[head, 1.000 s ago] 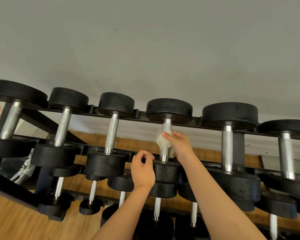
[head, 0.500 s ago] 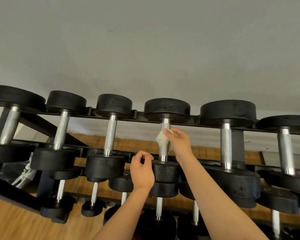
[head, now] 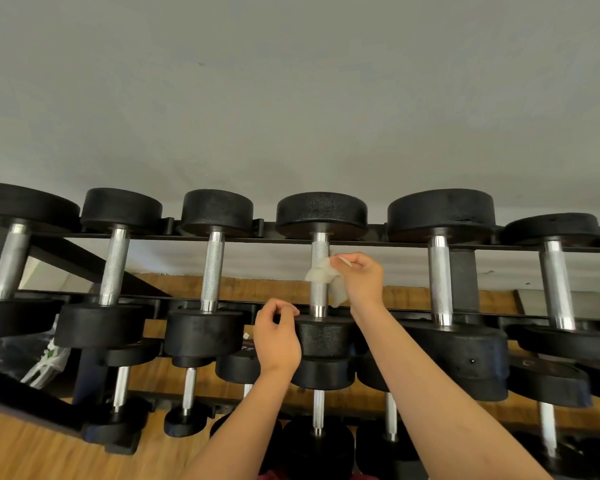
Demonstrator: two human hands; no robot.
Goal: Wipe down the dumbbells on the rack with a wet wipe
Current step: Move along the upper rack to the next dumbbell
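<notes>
Rack [head: 378,240]: black steel; the top tier carries six dumbbells [head: 440,213] side by side, their handles running toward the camera. A lower tier [head: 413,311] holds smaller ones.
Dumbbell under work [head: 323,336]: fourth from the left on the top tier, at 6 o'clock of frame centre; black round heads and a knurled steel handle [head: 319,249].
Wet wipe [head: 321,273]: white and crumpled, lying against the handle about mid-length; a loose flap hangs at 5 o'clock of the bunch.
Right hand [head: 362,278]: grasping the wet wipe, pinched between thumb and fingertips, at 3 o'clock of the handle. The forearm enters from 5 o'clock.
Left hand [head: 278,337]: at 9 o'clock of the near head, fingers curled over its upper rim, grasping it. The forearm enters from 6 o'clock.
Wall [head: 291,98]: plain grey, filling the upper half.
Floor [head: 32,452]: wood, at 7 o'clock.
Plastic bag [head: 45,362]: pale with green print, at 8 o'clock, behind the rack's left end.
</notes>
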